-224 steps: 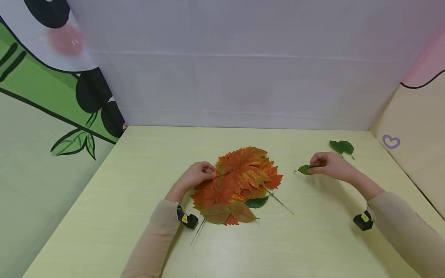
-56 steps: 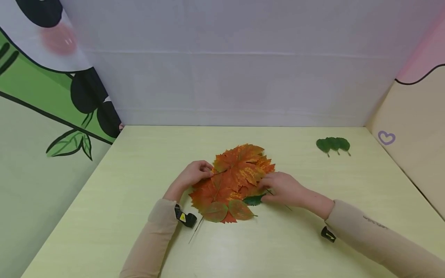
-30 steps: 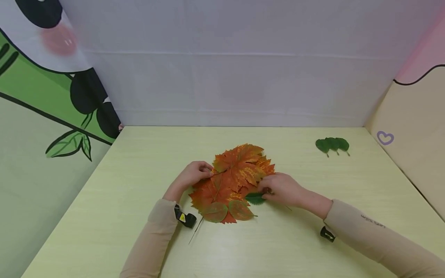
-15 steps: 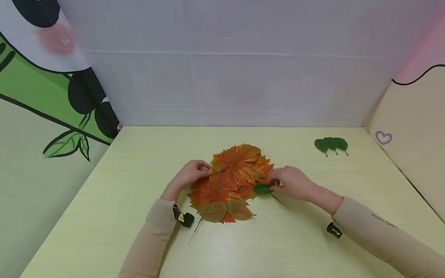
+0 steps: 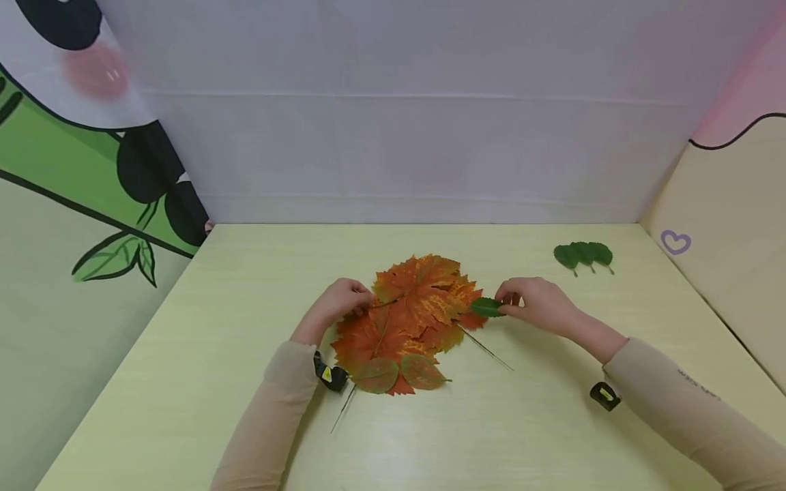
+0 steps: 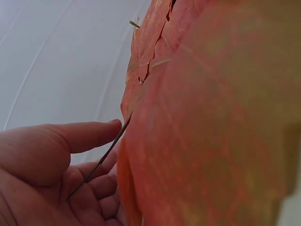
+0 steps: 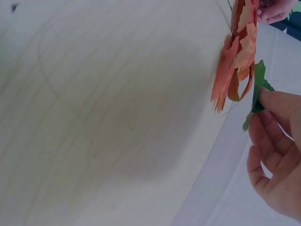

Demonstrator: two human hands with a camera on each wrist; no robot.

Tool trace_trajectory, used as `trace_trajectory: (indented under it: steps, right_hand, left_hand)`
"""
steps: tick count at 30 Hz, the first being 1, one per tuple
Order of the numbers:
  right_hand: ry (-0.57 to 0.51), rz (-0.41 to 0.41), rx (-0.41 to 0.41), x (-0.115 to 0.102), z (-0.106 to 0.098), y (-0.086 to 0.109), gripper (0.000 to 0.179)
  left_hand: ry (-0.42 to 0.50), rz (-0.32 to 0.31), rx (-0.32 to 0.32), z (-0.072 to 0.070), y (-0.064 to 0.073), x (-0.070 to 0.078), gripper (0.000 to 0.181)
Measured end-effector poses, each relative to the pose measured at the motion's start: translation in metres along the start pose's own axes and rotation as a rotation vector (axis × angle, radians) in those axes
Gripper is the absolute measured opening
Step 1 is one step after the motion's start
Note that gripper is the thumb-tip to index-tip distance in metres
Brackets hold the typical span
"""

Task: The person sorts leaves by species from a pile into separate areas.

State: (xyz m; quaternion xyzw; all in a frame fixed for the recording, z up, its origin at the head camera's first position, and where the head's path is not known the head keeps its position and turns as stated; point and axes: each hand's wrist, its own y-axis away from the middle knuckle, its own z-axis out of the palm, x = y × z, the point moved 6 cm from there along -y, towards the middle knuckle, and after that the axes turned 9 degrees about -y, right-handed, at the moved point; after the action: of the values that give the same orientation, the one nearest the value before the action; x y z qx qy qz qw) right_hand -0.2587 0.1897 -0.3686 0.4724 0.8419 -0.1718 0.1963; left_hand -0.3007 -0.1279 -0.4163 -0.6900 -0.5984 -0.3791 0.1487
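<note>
In the head view, a fanned bunch of orange maple leaves (image 5: 411,307) lies mid-table, with two green-brown oval leaves (image 5: 421,372) along its lower edge. My left hand (image 5: 344,303) grips the bunch's left edge. A thin stem (image 6: 100,162) runs across its palm in the left wrist view, and its fingertips are partly hidden behind a leaf. My right hand (image 5: 537,303) pinches a small green toothed leaf (image 5: 486,307) between thumb and fingers. That green leaf overlaps the bunch's right edge in the head view; the right wrist view has it close beside the orange leaves (image 7: 240,56).
Three green leaves (image 5: 583,254) lie side by side, overlapping, at the back right of the pale wooden table (image 5: 491,436). Long thin stems (image 5: 485,346) stick out from the bunch toward the front. A grey-white backdrop (image 5: 399,157) stands behind the table, with printed panels at both sides.
The right hand has added a green leaf to the back-right row, then taken another from the bunch's lower right and moved it up and right. The left hand stays at the bunch's left edge.
</note>
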Motion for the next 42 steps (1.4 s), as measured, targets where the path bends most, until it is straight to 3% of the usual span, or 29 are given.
trace_trajectory:
  steps: [7, 16, 22, 30, 42]
  right_hand:
    - [-0.015, 0.046, 0.039, 0.023, -0.013, -0.003, 0.014]
    - [-0.039, 0.167, 0.099, 0.063, -0.025, -0.007, 0.019]
    - [-0.084, 0.257, 0.119, 0.084, -0.028, -0.007, 0.026]
    - [-0.112, 0.377, 0.185, 0.108, -0.039, -0.005, 0.032]
    - [-0.058, 0.500, 0.274, 0.140, -0.047, -0.006, 0.038]
  left_hand:
    - [-0.031, -0.043, 0.031, 0.001, -0.001, 0.001, 0.020]
    - [-0.023, -0.047, 0.076, 0.005, -0.002, -0.003, 0.020]
    - [-0.005, -0.023, 0.082, 0.005, -0.002, -0.005, 0.018]
    - [0.007, -0.047, 0.083, 0.005, -0.002, -0.005, 0.019]
    - [0.023, -0.049, 0.078, 0.006, -0.003, -0.009, 0.019]
